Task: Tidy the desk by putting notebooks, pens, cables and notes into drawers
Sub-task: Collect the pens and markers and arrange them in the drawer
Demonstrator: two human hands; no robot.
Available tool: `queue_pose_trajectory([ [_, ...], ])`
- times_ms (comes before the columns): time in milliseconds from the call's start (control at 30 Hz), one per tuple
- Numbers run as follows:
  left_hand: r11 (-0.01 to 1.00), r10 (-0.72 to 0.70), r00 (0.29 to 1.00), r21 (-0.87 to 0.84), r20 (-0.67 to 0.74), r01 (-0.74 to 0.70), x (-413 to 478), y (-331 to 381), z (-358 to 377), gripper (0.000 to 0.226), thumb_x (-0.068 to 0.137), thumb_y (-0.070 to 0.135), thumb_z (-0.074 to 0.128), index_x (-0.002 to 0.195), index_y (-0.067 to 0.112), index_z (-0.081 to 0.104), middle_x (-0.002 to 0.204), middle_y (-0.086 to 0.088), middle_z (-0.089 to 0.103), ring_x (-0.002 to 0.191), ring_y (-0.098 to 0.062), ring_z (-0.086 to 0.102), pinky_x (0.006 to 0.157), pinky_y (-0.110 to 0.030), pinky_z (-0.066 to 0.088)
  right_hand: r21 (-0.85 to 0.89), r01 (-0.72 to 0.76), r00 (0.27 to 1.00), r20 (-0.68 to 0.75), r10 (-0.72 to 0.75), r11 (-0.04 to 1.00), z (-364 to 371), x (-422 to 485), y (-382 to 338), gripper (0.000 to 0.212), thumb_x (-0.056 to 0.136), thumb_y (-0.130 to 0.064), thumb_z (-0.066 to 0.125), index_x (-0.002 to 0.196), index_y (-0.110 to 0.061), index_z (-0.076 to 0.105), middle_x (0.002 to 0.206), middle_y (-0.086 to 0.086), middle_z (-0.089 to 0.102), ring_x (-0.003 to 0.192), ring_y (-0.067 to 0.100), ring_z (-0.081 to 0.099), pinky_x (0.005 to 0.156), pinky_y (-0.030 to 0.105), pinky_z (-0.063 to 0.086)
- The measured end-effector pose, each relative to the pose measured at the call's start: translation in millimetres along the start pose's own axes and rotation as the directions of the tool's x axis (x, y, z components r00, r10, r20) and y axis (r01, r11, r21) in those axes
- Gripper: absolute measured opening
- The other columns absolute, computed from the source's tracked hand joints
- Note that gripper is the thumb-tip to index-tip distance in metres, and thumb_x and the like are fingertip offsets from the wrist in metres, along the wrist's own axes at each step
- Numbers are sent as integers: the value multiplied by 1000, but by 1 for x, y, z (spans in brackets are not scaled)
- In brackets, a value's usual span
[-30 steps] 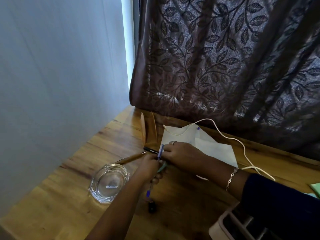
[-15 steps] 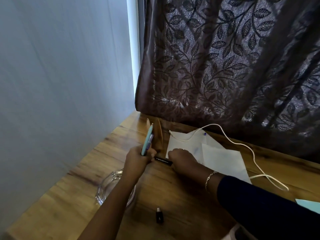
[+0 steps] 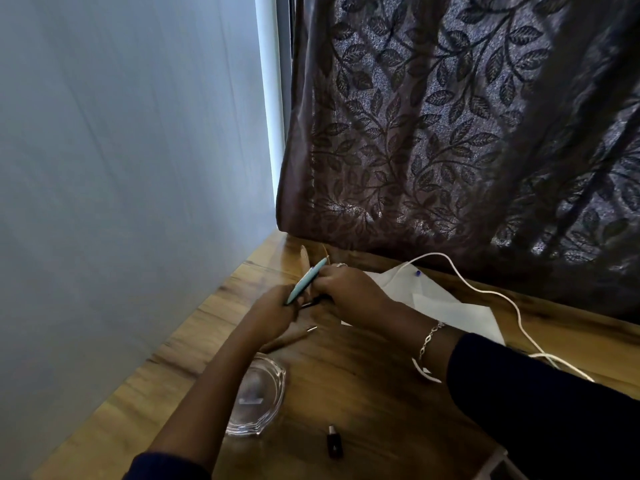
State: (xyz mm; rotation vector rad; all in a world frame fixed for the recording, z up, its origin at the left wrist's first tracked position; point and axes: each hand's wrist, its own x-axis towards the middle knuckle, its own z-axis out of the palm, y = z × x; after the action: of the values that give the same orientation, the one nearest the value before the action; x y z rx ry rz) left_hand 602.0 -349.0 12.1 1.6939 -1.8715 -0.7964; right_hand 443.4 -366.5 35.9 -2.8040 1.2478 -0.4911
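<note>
Now, left fingers (image 3: 290, 308) grip one teal pen (image 3: 307, 284), right fingers (image 3: 327, 279) pinch one black pen (image 3: 313, 302).

Dim scene. Daylight comes from a bright strip (image 3: 268, 116) left of the curtain (image 3: 450, 133) and glows through its weave. Below the curtain, the left hand (image 3: 275, 311) is slightly blurred; the edges of the view bow.

On the desk (image 3: 363, 393), the ashtray (image 3: 263, 407) lies left of the adapter (image 3: 334, 445), with papers (image 3: 446, 306) and cable (image 3: 485, 292) behind, before the curtain (image 3: 450, 150).
</note>
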Motion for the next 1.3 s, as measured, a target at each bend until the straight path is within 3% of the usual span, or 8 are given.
queue_pose_trajectory([
  [200,995,-94,994,-21,55,95,-14,-25,-28,17,95,10,43,98,15,59,74,-2,50,59,-14,41,55,-28,33,167,-178,938,-270,219,970,34,8,-10,21,79,-3,59,100,-5,64,103,11,61,95,28,57,78,32,44],
  [500,976,-159,987,-153,-28,153,-22,-44,-30,19,92,3,43,86,21,49,71,0,64,59,-16,47,53,-27,35,4,-36,972,232,34,999,73,0,-21,23,92,-23,49,105,-9,60,107,11,56,97,26,52,75,33,44],
  [700,992,-20,996,-129,-90,8,-20,-24,-10,12,82,9,66,87,16,57,81,-1,63,69,-12,55,58,-22,40,11,-58,992,113,57,998,62,-9,-7,15,92,-22,52,98,-12,61,99,6,61,91,22,55,65,25,35],
  [933,997,35,994,-74,104,-27,-5,16,9,21,77,10,73,95,11,64,72,4,59,57,-2,50,50,-9,37,-32,-17,999,35,18,999,10,-22,24,24,90,-9,51,112,-5,62,116,12,60,108,25,54,90,32,43],
  [1033,994,-28,989,-101,147,43,5,32,24,29,81,8,67,109,1,60,86,-14,65,65,-19,58,51,-12,41,52,-41,998,52,38,998,-6,-35,42,22,88,-13,58,107,-5,64,114,11,62,107,24,54,91,30,43],
  [1100,981,-81,984,-161,158,107,10,42,34,34,83,10,65,115,1,56,100,-17,63,81,-27,61,57,-17,44,109,-98,995,19,96,989,-17,-45,65,24,87,-15,61,109,-6,64,113,9,63,107,21,55,89,23,38],
  [1233,868,-143,945,-421,295,263,21,63,59,28,92,8,52,117,-4,49,97,-12,63,46,-1,55,40,-11,40,14,-312,948,-67,312,950,-33,-56,128,20,89,-11,55,105,-8,68,108,8,65,102,25,59,86,30,41],
  [1300,821,-189,938,-477,290,313,30,67,72,23,95,8,47,113,-5,52,104,-17,64,53,-3,54,55,-20,49,-20,-407,909,-110,403,913,-34,-59,155,18,87,-8,57,99,-8,71,104,10,68,97,27,62,83,31,43],
])
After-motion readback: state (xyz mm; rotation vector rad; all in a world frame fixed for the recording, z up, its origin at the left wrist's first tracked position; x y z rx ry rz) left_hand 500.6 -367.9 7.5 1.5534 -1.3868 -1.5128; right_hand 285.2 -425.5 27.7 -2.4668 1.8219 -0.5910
